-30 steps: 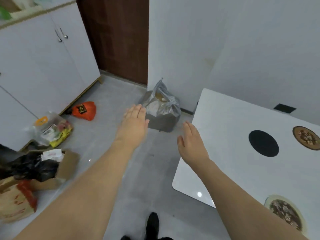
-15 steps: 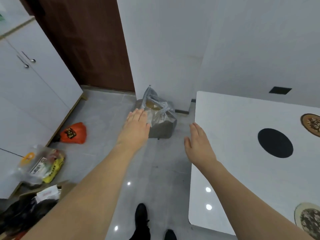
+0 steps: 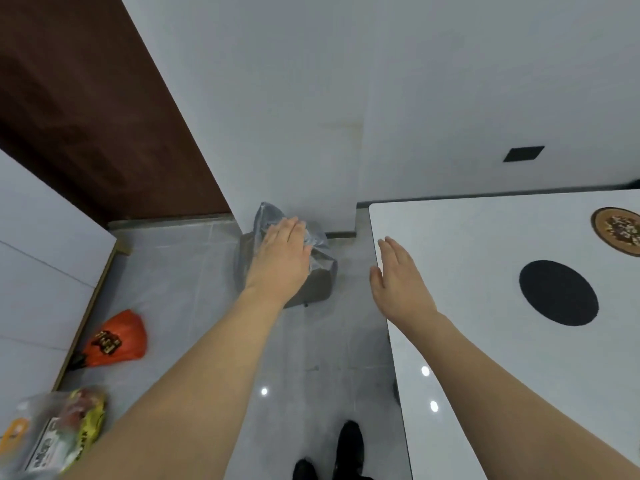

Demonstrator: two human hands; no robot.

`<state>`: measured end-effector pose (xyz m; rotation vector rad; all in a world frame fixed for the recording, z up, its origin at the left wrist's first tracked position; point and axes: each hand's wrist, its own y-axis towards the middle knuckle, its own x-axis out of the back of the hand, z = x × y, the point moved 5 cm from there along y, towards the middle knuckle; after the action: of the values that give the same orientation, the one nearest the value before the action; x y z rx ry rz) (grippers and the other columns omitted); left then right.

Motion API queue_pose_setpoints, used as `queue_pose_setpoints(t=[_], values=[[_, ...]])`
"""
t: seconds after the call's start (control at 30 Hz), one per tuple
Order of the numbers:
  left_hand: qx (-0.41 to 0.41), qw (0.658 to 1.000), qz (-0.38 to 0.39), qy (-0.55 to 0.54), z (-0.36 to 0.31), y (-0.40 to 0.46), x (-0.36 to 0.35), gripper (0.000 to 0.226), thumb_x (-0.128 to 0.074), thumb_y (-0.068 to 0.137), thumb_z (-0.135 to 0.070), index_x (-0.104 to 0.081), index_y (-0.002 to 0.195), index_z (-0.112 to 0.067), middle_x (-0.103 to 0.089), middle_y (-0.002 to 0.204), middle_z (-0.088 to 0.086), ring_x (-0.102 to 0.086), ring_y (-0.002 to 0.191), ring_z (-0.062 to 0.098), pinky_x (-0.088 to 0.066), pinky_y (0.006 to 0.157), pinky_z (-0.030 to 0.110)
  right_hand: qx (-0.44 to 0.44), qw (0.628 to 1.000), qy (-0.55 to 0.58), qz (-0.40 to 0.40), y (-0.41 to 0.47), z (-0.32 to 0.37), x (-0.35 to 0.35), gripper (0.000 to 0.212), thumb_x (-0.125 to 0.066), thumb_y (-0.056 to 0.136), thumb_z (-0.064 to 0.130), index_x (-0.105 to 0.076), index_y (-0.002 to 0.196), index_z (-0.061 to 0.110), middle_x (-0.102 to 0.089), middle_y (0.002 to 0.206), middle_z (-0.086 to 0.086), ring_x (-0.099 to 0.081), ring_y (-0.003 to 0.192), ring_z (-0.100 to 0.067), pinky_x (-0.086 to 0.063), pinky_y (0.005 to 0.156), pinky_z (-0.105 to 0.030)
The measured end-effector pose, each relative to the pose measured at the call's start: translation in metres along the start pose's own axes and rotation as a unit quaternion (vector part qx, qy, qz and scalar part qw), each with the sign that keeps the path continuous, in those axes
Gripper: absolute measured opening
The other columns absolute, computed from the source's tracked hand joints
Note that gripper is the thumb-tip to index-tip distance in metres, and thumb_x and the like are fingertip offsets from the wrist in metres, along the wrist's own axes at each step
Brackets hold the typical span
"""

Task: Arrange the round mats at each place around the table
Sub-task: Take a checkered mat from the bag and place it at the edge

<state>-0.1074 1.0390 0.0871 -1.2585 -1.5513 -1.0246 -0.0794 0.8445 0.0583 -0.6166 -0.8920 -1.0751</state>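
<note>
A white table (image 3: pixel 485 341) fills the right side. On it lies a plain black round mat (image 3: pixel 558 292), and a brown patterned round mat (image 3: pixel 618 230) sits farther back at the right edge, partly cut off. My right hand (image 3: pixel 401 278) hovers flat over the table's left edge, fingers together, holding nothing. My left hand (image 3: pixel 282 258) is stretched out flat over the floor, in front of a grey plastic bag, and is empty too.
A grey plastic bag (image 3: pixel 322 258) stands on the floor by the wall corner. An orange packet (image 3: pixel 116 341) and a clear bag of snacks (image 3: pixel 59 434) lie by the white cabinet (image 3: pixel 38 271). A brown door (image 3: pixel 86 109) is at the back left. My black shoes (image 3: pixel 332 452) show below.
The view has swung right and closer to the wall. The patterned mat at the table's near edge has left the frame. Both hands stay empty and outstretched.
</note>
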Motion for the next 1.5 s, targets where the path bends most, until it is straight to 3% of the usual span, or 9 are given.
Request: queue_pose_setpoints(t=[0.37,0.6,0.93,1.17,1.3,1.37,1.43,1.5], values=[[-0.056,0.995,0.078,0.025,0.014,0.133,-0.029,0.048,-0.038,0.1,-0.024,-0.033,0.141,-0.001,-0.034,0.151,0.018,-0.026,0.141,0.031,-0.017,0.12,0.041,-0.099,0.994,0.025,-0.025,0.097,-0.027,-0.005,0.051,-0.038,0.099,0.016,-0.027,0.146,0.0,-0.027,0.156,-0.016,-0.022,0.145,-0.027,-0.017,0.121,-0.036],[-0.151,0.98,0.125,0.023,-0.028,0.198,-0.06,0.049,-0.036,0.101,-0.023,-0.028,0.143,0.001,-0.028,0.153,0.018,-0.023,0.142,0.031,-0.011,0.121,0.04,-0.186,0.98,0.041,-0.063,0.115,-0.063,-0.002,0.051,-0.038,0.099,0.017,-0.028,0.146,0.0,-0.029,0.155,-0.016,-0.023,0.145,-0.028,-0.019,0.12,-0.036],[-0.243,0.951,0.185,0.054,-0.084,0.234,-0.116,0.048,-0.038,0.1,-0.023,-0.029,0.143,-0.003,-0.03,0.152,0.015,-0.025,0.14,0.031,-0.019,0.119,0.041,-0.29,0.95,0.071,-0.091,0.107,-0.132,-0.002,0.051,-0.038,0.1,0.018,-0.028,0.147,0.001,-0.028,0.155,-0.016,-0.023,0.145,-0.027,-0.017,0.12,-0.034],[-0.342,0.905,0.249,0.049,-0.167,0.241,-0.188,0.05,-0.034,0.101,-0.027,-0.026,0.146,-0.008,-0.029,0.155,0.009,-0.029,0.14,0.024,-0.026,0.114,0.036,-0.442,0.879,0.111,-0.14,0.051,-0.204,0.005,0.051,-0.037,0.1,0.016,-0.027,0.147,0.0,-0.027,0.156,-0.015,-0.022,0.145,-0.025,-0.016,0.118,-0.031],[-0.347,0.886,0.307,-0.01,-0.232,0.224,-0.223,0.047,-0.036,0.1,-0.025,-0.031,0.144,-0.009,-0.031,0.153,0.008,-0.037,0.134,0.026,-0.032,0.109,0.037,-0.521,0.808,0.177,-0.212,0.014,-0.243,0.018,0.051,-0.037,0.099,0.016,-0.027,0.147,0.004,-0.028,0.156,-0.011,-0.023,0.145,-0.025,-0.021,0.118,-0.036],[-0.282,0.888,0.355,-0.08,-0.261,0.216,-0.239,0.044,-0.04,0.098,-0.022,-0.038,0.141,-0.011,-0.038,0.149,0.006,-0.043,0.129,0.024,-0.035,0.107,0.033,-0.558,0.761,0.213,-0.255,-0.005,-0.262,0.026,0.051,-0.038,0.098,0.017,-0.028,0.146,0.006,-0.03,0.155,-0.01,-0.027,0.143,-0.024,-0.024,0.116,-0.036],[-0.165,0.876,0.419,-0.171,-0.288,0.208,-0.256,0.044,-0.045,0.096,-0.021,-0.044,0.138,-0.012,-0.045,0.144,0.005,-0.047,0.127,0.022,-0.035,0.105,0.027,-0.584,0.723,0.24,-0.28,-0.021,-0.283,0.033,0.052,-0.038,0.096,0.02,-0.029,0.146,0.008,-0.032,0.153,-0.009,-0.031,0.14,-0.025,-0.028,0.113,-0.037],[-0.09,0.849,0.468,-0.228,-0.315,0.198,-0.272,0.045,-0.05,0.093,-0.021,-0.046,0.137,-0.013,-0.05,0.14,0.005,-0.05,0.124,0.022,-0.037,0.109,0.034,-0.603,0.683,0.273,-0.309,-0.032,-0.304,0.041,0.059,-0.039,0.087,0.029,-0.035,0.143,0.012,-0.044,0.139,-0.011,-0.046,0.125,-0.028,-0.04,0.102,-0.04]])
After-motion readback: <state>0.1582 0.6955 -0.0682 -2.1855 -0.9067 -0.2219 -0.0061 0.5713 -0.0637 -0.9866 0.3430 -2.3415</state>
